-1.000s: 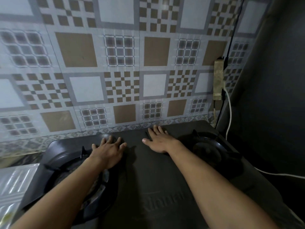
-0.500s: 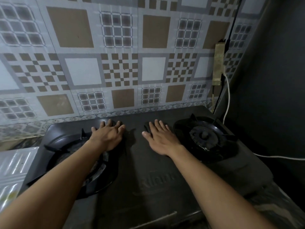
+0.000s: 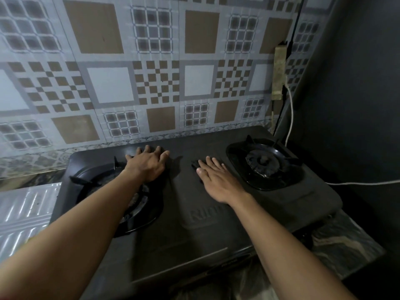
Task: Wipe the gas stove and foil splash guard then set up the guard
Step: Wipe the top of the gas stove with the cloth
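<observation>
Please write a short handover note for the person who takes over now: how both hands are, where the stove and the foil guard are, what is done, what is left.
Left hand: empty, fingers straight, flat on the gas stove at the rear of the left burner.
Right hand: empty, flat on the stove top between the burners, near the right burner.
Foil splash guard: it seems to be the silvery ribbed sheet lying flat left of the stove.
Done: cannot tell; no cloth in view.
Left: stand the guard up.
</observation>
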`<state>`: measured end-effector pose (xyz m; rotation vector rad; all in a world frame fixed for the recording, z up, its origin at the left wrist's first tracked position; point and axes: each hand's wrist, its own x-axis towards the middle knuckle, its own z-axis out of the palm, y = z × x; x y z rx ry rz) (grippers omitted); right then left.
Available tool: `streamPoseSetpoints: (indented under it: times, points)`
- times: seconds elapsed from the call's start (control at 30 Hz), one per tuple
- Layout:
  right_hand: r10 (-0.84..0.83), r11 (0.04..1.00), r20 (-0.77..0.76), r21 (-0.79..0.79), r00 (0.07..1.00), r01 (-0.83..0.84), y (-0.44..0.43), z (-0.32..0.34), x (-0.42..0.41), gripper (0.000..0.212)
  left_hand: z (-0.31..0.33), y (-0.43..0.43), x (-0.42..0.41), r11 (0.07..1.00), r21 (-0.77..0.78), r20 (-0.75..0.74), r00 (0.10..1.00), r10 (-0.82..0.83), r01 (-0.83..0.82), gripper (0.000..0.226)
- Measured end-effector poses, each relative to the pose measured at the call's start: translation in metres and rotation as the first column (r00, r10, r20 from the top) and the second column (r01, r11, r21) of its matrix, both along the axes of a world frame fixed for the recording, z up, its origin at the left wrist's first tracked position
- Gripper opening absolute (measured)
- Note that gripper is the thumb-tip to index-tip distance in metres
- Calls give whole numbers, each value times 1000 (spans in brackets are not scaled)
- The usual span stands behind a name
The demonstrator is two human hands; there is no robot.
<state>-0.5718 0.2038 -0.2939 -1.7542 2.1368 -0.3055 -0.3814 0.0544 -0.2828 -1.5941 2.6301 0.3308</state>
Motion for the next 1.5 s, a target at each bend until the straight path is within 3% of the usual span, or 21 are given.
streamPoseSetpoints:
  times: [0.27,0.43,0.9,1.07,1.3,1.5]
  points:
    - [-84,996,-55,30,995,86,11,4,0,58,9,45,30,992,-76,-75,991,-111,105,79]
    - [-87,996,-92,24,992,89,15,3,10,58,-5,75,51,977,-105,-35,982,-188,183,75]
    - [152,984,-88,-79,985,-159,123,-5,116,58,-3,77,50,968,-136,61,977,-206,213,71]
    - [78,992,-92,-92,993,-86,135,-11,107,58,1,78,49,970,-76,52,972,-228,232,62]
    - [-88,993,-82,-84,993,81,132,-12,87,59,5,78,57,952,-53,91,951,-295,301,85]
    - [-40,994,-123,-111,992,26,140,-13,103,64,7,78,56,966,13,81,962,-259,259,92]
